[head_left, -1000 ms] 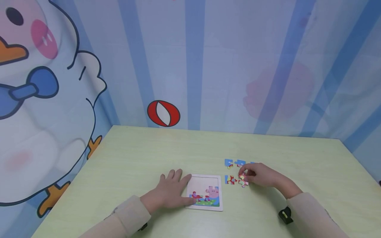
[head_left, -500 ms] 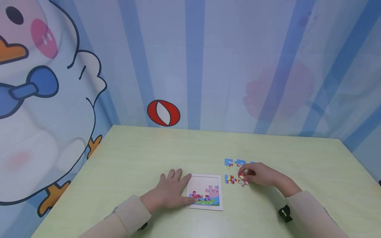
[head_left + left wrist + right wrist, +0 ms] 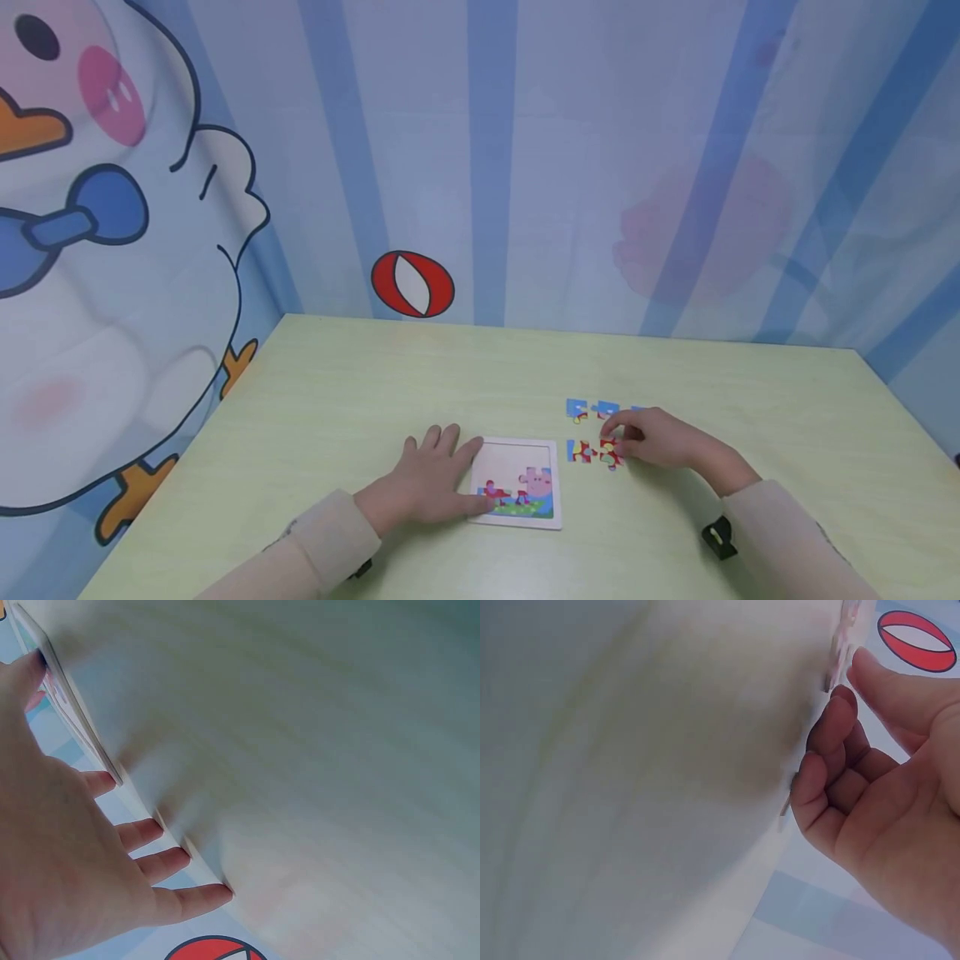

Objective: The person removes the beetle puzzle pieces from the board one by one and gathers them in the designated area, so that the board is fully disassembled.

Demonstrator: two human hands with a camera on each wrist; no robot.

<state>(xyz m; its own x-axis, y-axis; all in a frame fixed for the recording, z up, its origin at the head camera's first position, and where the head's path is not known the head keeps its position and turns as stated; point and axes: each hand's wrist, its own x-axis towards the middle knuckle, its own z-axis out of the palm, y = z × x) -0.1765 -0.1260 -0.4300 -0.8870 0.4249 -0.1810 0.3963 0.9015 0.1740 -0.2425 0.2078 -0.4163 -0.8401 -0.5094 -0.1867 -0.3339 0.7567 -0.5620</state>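
In the head view, a square puzzle tray (image 3: pixel 557 487) with a pale rim lies on the table, its lower part filled with pink, red and green picture pieces. My left hand (image 3: pixel 420 483) rests beside it with fingers spread, the thumb over the lower left rim and the index finger at the upper left corner. To the tray's right, my right hand (image 3: pixel 660 439) pinches a red and yellow puzzle piece (image 3: pixel 611 457) at the table surface between thumb and index finger. In the right wrist view, the other fingers of that hand curl inward.
Another red and yellow piece (image 3: pixel 579 452) lies just left of the pinched one. Behind it are blue pieces (image 3: pixel 576 409), one partly hidden by the right hand. The pale table (image 3: pixel 375 375) ends at a striped cloth backdrop (image 3: pixel 555 167).
The piece under the right fingertips has turned slightly in place, its picture now showing more red. Left hand and tray have stayed put.
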